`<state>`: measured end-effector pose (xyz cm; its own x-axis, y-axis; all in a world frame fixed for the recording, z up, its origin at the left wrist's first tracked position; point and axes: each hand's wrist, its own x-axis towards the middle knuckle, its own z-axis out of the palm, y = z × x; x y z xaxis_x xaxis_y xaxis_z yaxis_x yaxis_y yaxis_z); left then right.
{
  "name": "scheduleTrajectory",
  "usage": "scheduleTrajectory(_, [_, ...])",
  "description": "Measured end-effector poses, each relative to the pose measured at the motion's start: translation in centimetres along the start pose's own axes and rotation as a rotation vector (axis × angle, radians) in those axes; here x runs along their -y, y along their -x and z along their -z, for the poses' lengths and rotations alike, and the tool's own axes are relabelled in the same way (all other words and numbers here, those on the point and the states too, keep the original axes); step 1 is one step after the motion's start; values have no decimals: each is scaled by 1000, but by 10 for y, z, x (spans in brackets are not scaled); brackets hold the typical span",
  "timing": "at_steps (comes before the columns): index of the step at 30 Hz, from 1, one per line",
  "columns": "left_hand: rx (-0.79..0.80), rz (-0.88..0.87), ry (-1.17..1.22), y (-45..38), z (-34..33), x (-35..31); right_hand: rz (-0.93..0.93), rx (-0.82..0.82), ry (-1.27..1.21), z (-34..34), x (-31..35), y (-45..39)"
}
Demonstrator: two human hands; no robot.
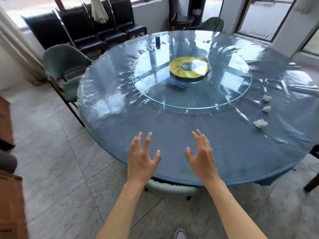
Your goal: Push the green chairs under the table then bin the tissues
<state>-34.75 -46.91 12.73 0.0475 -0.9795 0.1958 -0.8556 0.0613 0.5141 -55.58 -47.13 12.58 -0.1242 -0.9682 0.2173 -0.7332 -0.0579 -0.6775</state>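
Note:
A round table (pixel 120 118) under blue cloth and clear plastic fills the view. Directly below my hands, a green chair (pixel 170 188) sits tucked under the near edge, only the top of its back showing. Another green chair (pixel 63 66) stands at the table's left side, its seat partly under the edge. A third green chair (pixel 213 24) is at the far side. Three crumpled white tissues (pixel 260 123) (pixel 266 109) (pixel 267 98) lie on the right part of the table. My left hand (pixel 142 157) and right hand (pixel 202 154) hover over the near edge, fingers spread, holding nothing.
A glass turntable (pixel 189 100) with a yellow centre disc (pixel 189 68) sits mid-table, a dark cylinder (pixel 157 42) behind it. Black chairs (pixel 89 31) line the back wall. Brown wooden furniture (pixel 10 195) is at the left. A dark chair leg (pixel 310 183) shows at the right. The floor is tiled.

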Motion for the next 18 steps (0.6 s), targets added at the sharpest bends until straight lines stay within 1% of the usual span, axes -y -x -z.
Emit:
scheduleTrajectory(5, [-116, 20, 9, -20, 31, -21, 143, -14, -32, 16, 22, -33])
scheduleTrajectory(9, [-160, 54, 9, -25, 42, -24, 188, 6, -48, 17, 29, -47])
scheduleTrajectory(14, [-188, 108, -15, -23, 50, -12, 233, 58, -62, 4, 42, -56])
scheduleTrajectory(18, [-209, 146, -40, -27, 62, 9, 285, 109, -75, -17, 65, -63])
